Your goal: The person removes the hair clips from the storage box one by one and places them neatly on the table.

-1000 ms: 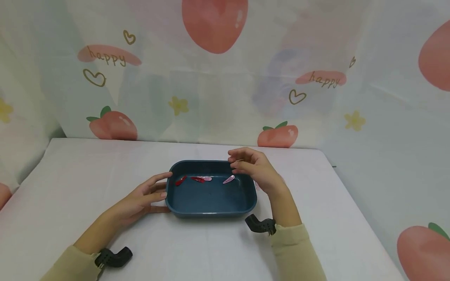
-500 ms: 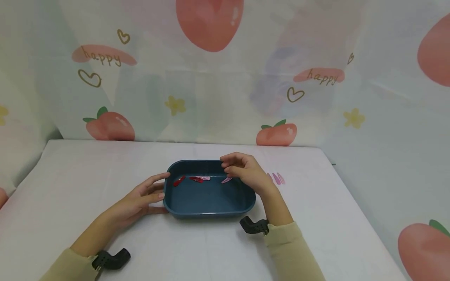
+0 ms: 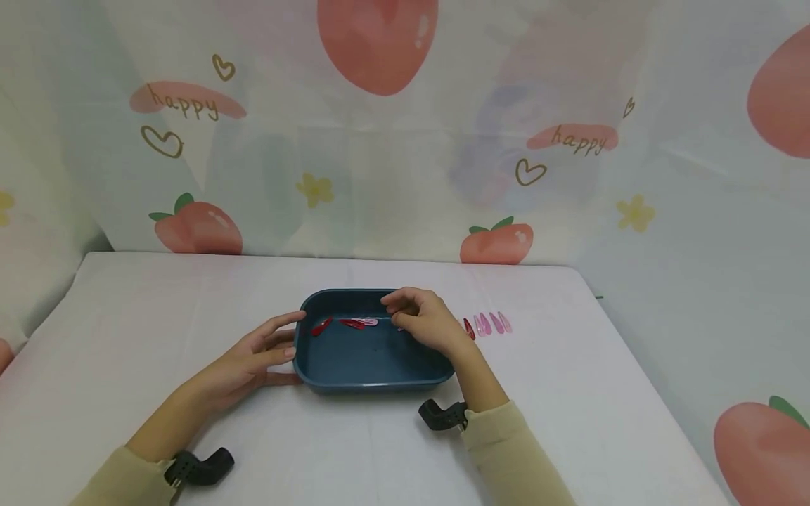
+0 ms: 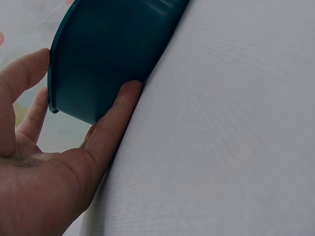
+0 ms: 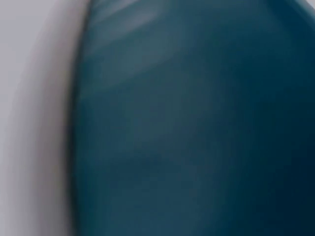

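Observation:
A dark blue rectangular tray [image 3: 373,362] lies on the table in the head view. My left hand [image 3: 249,358] rests against its left end, fingers spread and nearly straight; the left wrist view shows fingertips on the tray's outer wall [image 4: 98,59]. Over the tray's right part hovers my right hand [image 3: 427,322], fingers bent, covering most of a pale pink hair clip. Whether it pinches anything is hidden. Red hair clips [image 3: 321,326] and a pink hair clip [image 3: 369,321] lie inside the tray. The right wrist view holds only the blurred tray [image 5: 162,118].
Right of the tray, several hair clips stand in a row on the white cloth: a red one [image 3: 469,329] nearest my right wrist, then pink and purple ones [image 3: 496,322]. A printed backdrop [image 3: 380,154] rises behind the table [image 3: 190,316].
My right hand has moved left and slightly down, from the tray's back right corner to over its inside, uncovering the row of clips. My left hand stays at the tray's left end.

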`<state>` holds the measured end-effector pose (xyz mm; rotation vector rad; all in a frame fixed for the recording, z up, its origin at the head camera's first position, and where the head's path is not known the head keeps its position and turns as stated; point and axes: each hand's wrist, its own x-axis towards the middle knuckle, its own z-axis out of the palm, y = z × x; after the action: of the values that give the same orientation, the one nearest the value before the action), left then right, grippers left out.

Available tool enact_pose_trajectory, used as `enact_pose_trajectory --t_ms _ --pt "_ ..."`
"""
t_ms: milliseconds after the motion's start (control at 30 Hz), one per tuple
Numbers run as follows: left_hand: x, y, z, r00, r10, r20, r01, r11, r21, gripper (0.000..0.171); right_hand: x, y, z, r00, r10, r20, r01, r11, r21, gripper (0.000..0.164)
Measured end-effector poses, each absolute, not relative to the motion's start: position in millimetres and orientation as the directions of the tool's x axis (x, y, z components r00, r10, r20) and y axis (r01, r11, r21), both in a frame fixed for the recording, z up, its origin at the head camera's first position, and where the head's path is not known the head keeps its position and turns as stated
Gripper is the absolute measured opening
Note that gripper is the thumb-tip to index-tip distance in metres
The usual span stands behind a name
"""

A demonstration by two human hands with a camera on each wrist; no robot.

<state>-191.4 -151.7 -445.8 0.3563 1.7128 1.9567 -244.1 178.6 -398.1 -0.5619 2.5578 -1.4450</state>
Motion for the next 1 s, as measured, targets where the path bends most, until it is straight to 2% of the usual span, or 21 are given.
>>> enact_pose_trajectory --t_ms 200,533,667,1000 --pt "-191.9 -152.3 -448.1 -0.833 0.535 -0.139 -0.21 -0.072 0.975 0.062 -242.1 173.8 -405.2 -0.921 -0.389 0.03 -0.275 0.592 -0.757 0.029" --pt "-191.0 -152.8 -447.2 -0.837 0.527 -0.146 -0.206 -0.057 0.977 0.062 -240.2 170.2 -408.0 -0.893 -0.448 -0.036 -0.283 0.622 -0.73 0.039" --pt "-191.4 -152.2 -446.0 -0.837 0.526 -0.15 -0.208 -0.053 0.977 0.062 -238.7 169.1 -407.8 -0.899 -0.432 -0.064 -0.27 0.664 -0.697 0.044" --pt "-192.3 -152.6 -446.5 -0.839 0.525 -0.143 -0.201 -0.055 0.978 0.062 -237.5 164.4 -407.6 -0.918 -0.392 -0.049 -0.306 0.784 -0.54 0.044"
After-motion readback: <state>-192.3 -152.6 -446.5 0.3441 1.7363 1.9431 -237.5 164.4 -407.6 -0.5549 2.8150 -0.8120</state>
